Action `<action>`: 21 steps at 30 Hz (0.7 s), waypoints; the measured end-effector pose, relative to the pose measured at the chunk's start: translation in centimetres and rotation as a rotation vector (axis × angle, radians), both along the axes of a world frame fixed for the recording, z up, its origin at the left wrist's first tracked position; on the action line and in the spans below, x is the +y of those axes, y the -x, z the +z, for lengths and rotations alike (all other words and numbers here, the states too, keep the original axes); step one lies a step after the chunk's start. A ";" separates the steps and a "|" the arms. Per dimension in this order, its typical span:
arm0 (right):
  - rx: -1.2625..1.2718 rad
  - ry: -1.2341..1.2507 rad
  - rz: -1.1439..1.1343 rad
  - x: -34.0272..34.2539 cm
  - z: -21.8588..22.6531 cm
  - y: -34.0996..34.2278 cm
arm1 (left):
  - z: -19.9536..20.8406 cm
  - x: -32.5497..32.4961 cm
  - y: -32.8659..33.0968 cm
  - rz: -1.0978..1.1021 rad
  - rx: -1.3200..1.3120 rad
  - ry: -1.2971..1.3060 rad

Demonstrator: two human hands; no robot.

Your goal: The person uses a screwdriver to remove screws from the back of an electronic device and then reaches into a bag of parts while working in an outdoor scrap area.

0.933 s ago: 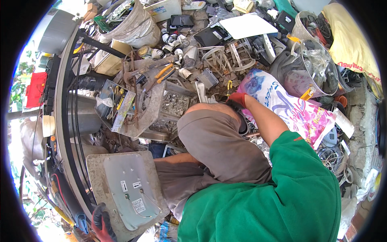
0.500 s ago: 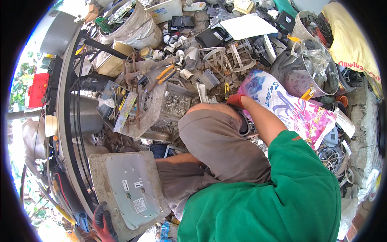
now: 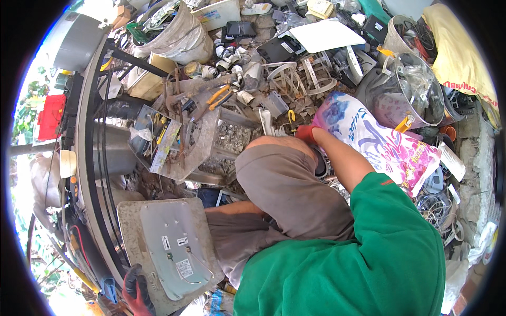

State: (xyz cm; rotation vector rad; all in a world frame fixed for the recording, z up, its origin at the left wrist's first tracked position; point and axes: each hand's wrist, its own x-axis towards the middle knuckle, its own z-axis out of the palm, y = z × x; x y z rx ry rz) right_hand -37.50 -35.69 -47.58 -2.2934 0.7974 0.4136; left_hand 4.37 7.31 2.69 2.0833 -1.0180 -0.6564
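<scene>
Outdoor scrap yard, hard daylight. Ground [image 3: 474, 174] buried in electronic scrap, plastic frames, cables. Grey buckets [image 3: 182, 34] at the far edge; a clear bin [image 3: 416, 89] of parts to the right, yellow sacking [image 3: 458, 47] beyond. Green foliage [image 3: 26, 105] and a red box [image 3: 50, 116] at the left edge

- The right hand [image 3: 305, 132], in a red glove at frame centre, is hemmed in: the printed plastic sack [image 3: 377, 145] presses close on its right, the raised knee [image 3: 279, 174] lies just below.
- Above it, tangled scrap parts [image 3: 284, 87] and a clear bin [image 3: 414, 95] fill the upper frame.
- The left hand [image 3: 137, 292], lower left, grips the grey flat panel [image 3: 166, 253]; a curved dark frame [image 3: 87, 158] blocks the left.
</scene>
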 end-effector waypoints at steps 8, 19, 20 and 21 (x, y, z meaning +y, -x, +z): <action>0.132 -0.108 -0.159 1.5 0.2 -1.5 | 0.0 0.9 -0.3 0.027 -0.020 -0.019; 0.042 -0.109 -0.054 0.6 -1.1 -0.2 | 0.1 -0.1 0.0 0.014 0.064 0.001; -0.086 -0.137 -0.046 0.2 -1.1 0.1 | 0.1 0.0 0.0 0.013 0.055 -0.002; -0.214 -0.165 -0.040 -0.2 -1.0 0.6 | 0.0 0.1 0.1 0.011 0.047 -0.004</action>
